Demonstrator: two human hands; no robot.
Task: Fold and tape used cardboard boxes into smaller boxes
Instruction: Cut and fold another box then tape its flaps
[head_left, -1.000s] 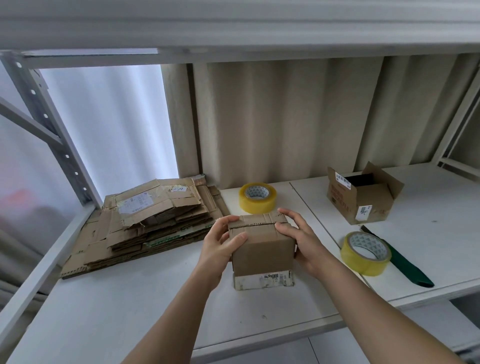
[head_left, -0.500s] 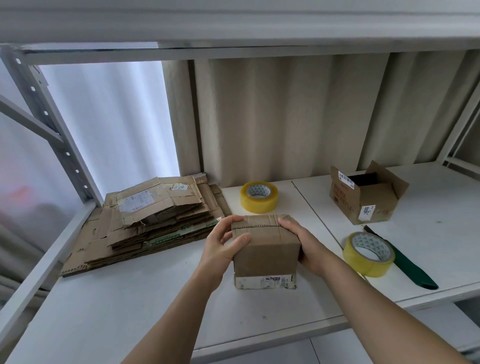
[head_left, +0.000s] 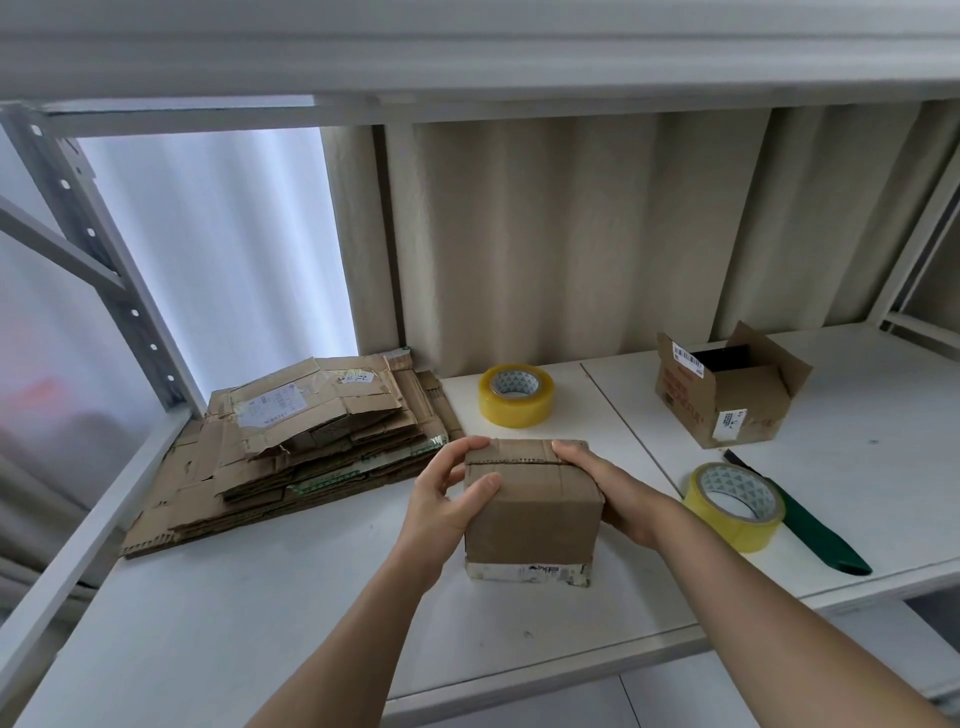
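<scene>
White shelving framed the scene; the small closed brown cardboard box (head_left: 532, 506) sat at centre frame. Left hand (head_left: 441, 501) stayed clamped on its side, while the right hand (head_left: 618, 491) had slid lower, fingers (head_left: 569, 451) wrapping its top corner. Flaps looked closed, ready for taping.

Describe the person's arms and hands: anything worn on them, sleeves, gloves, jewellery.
Both forearms come in bare from the lower edge of the view; no sleeve shows on either. The left hand and right hand wear no gloves. No watch, bracelet or ring is visible on the wrists and fingers that show. The nails look short and unpainted. The upper arms lie outside the view.
</scene>
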